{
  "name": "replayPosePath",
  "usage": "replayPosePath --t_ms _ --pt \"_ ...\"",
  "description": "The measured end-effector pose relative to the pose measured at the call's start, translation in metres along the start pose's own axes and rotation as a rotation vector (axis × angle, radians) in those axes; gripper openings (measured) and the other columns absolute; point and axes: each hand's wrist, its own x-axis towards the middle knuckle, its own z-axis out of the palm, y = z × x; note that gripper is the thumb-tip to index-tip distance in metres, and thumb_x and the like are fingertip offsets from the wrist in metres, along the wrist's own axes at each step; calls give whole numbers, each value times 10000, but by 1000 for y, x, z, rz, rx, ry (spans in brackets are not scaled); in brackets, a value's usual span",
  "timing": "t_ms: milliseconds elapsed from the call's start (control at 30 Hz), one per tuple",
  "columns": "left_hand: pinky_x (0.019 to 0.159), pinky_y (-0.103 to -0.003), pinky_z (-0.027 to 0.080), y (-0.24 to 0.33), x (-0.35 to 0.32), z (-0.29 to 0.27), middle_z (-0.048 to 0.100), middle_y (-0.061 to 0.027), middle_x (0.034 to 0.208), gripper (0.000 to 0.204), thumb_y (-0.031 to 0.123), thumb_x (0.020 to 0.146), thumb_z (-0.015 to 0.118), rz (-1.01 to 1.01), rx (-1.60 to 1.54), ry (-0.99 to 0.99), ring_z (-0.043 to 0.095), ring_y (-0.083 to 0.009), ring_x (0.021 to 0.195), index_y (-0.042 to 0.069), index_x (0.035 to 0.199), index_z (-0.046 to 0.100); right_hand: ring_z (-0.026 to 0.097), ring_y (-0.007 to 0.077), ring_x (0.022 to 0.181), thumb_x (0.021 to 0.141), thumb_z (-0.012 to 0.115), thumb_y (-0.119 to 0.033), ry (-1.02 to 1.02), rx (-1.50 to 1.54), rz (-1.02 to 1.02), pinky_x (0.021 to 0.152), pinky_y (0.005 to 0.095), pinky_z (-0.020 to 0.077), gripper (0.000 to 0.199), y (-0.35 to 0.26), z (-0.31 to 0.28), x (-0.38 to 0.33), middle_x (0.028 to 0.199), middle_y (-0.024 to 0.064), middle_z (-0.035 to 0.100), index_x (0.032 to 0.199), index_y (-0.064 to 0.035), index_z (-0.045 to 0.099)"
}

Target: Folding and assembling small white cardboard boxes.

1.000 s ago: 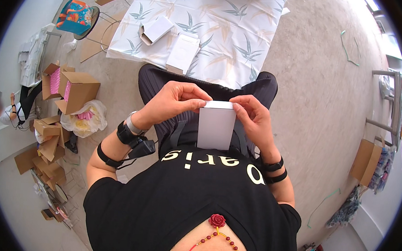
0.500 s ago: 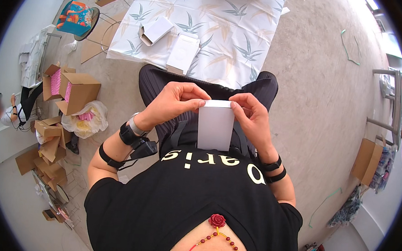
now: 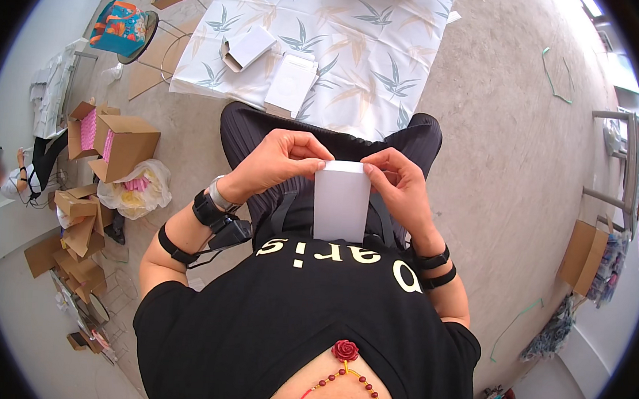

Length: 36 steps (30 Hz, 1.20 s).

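White box (image 3: pixel 341 207), its end pinched at both corners by the fingers (image 3: pixel 307 168) of the person's left hand (image 3: pixel 276 159) and right hand (image 3: pixel 403 188), seems mid-closing, next calling for even pressure.

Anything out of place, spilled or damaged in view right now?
The white box between the left hand and right hand shows no visible damage. Loose green strips on the floor at right look like stray litter.

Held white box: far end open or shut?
Looks shut: a bright panel spans the far end of the white box, no dark gap along its near edge. Other end: cannot tell, hidden from view.
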Motion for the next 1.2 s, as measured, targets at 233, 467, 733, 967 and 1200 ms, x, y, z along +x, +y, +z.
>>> replayPosePath --t_ms 233,467,733,967,1200 --pt "765 -256 583 8 10 -5 755 -71 948 157 121 951 743 -35 66 -64 708 -106 850 -7 1037 711 689 99 799 978 696 -125 -184 -87 97 712 250 568 167 -22 -18 18 867 52 710 985 37 659" --pt "784 -279 608 9 13 -5 752 -74 942 157 125 942 750 -49 77 -78 717 -120 866 -3 1022 709 697 103 799 961 732 -151 -279 -202 182 709 260 585 191 -30 -23 32 865 58 719 949 18 645" --pt "767 -260 592 2 13 -7 758 -68 953 174 136 947 755 -59 58 -67 709 -104 861 -2 1049 723 714 136 745 934 742 -139 -201 -267 99 679 277 580 182 -22 -15 28 822 91 731 931 27 666" --pt "794 -241 576 -3 8 -2 762 -68 952 157 108 949 746 -16 135 -50 706 -95 871 -14 1049 744 681 136 657 930 731 -112 -153 -392 -47 609 284 516 139 -25 -11 14 730 101 696 931 13 671" --pt "841 -236 569 -5 -10 16 768 -64 976 156 52 954 719 66 236 80 702 -92 919 -22 1087 752 678 270 645 933 719 -98 -100 -537 -327 598 332 521 106 -25 -6 -2 750 142 672 930 -5 668"
